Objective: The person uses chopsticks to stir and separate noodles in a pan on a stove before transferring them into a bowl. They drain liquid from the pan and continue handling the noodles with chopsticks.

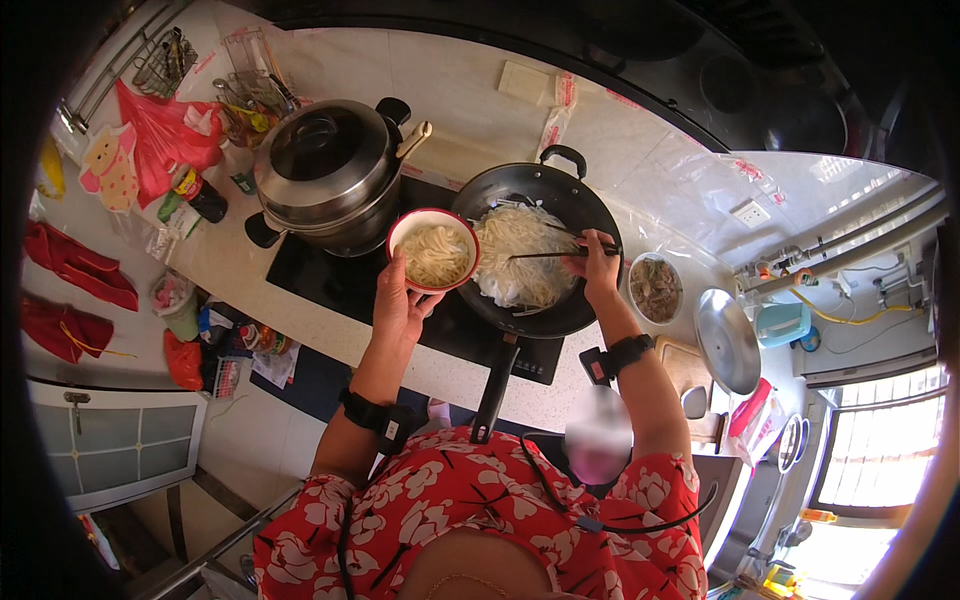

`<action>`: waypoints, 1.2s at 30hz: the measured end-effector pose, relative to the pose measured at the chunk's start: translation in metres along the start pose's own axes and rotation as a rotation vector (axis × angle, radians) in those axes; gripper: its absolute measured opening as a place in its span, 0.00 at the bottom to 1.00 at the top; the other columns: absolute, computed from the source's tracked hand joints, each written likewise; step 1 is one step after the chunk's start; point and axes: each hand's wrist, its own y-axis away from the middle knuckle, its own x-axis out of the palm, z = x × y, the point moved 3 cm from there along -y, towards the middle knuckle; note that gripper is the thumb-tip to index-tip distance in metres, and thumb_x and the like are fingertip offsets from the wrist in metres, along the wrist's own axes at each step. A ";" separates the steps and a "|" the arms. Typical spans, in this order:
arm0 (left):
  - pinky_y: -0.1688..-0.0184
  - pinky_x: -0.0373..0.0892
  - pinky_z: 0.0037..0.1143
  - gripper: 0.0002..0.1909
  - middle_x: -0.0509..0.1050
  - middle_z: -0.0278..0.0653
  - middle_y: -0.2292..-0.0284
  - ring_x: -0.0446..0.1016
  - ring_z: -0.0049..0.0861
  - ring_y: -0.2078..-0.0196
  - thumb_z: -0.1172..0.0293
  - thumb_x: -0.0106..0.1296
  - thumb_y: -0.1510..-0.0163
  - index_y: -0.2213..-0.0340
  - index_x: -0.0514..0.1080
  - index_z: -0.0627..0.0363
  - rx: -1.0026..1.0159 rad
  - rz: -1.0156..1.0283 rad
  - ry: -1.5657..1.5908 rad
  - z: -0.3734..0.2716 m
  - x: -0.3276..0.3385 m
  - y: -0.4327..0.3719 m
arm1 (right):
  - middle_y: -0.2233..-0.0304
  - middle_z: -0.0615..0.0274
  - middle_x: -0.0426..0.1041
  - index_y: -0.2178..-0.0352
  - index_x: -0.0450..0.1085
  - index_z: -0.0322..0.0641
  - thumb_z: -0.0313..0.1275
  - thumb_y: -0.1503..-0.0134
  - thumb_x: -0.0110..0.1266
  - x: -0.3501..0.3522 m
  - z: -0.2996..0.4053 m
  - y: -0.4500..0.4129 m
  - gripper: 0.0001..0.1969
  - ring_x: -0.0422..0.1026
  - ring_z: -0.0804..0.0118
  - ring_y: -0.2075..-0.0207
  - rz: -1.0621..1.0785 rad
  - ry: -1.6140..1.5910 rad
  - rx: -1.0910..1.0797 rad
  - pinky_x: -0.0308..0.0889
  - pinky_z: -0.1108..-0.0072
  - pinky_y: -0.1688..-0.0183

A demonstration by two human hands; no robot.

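Observation:
My left hand (402, 296) grips a white bowl with a red rim (478, 251) by its near side. Pale noodles (435, 255) lie inside the bowl, which hovers at the left edge of a black wok (592, 202). In my right hand (597, 264) is a pair of dark chopsticks (546, 255), their tips among white shreds (517, 236) that look like shredded radish or potato. A smooth white lump (495, 288) sits at the lower left of that heap. The wok's long handle (496, 394) points back towards my body.
Left of the wok stands a lidded steel steamer pot (330, 165) on the black cooktop (315, 283). A bowl of cooked meat (655, 289) is at the wok's right, near an upright metal lid (727, 341) and a wooden board (675, 360). A soy sauce bottle (201, 196) stands far left.

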 end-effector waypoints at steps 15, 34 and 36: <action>0.51 0.62 0.44 0.28 0.67 0.37 0.57 0.66 0.33 0.52 0.48 0.51 0.52 0.56 0.63 0.54 0.039 -0.046 -0.010 -0.009 -0.009 0.001 | 0.67 0.52 0.71 0.62 0.65 0.38 0.37 0.45 0.46 -0.013 -0.038 -0.030 0.14 0.74 0.56 0.71 0.067 -0.258 0.224 0.71 0.76 0.70; 0.50 0.61 0.44 0.30 0.66 0.38 0.55 0.64 0.34 0.51 0.45 0.51 0.53 0.55 0.62 0.52 0.039 -0.053 -0.020 -0.025 -0.023 0.007 | 0.67 0.42 0.70 0.71 0.63 0.26 0.28 0.46 0.38 0.044 -0.066 -0.044 0.12 0.71 0.44 0.63 0.011 -0.541 0.389 0.72 0.68 0.61; 0.50 0.62 0.44 0.30 0.66 0.37 0.55 0.64 0.33 0.51 0.45 0.51 0.53 0.55 0.62 0.52 0.038 -0.059 -0.018 -0.026 -0.024 0.007 | 0.68 0.43 0.71 0.71 0.64 0.25 0.27 0.46 0.38 0.041 -0.068 -0.042 0.11 0.71 0.44 0.63 -0.003 -0.564 0.397 0.72 0.69 0.61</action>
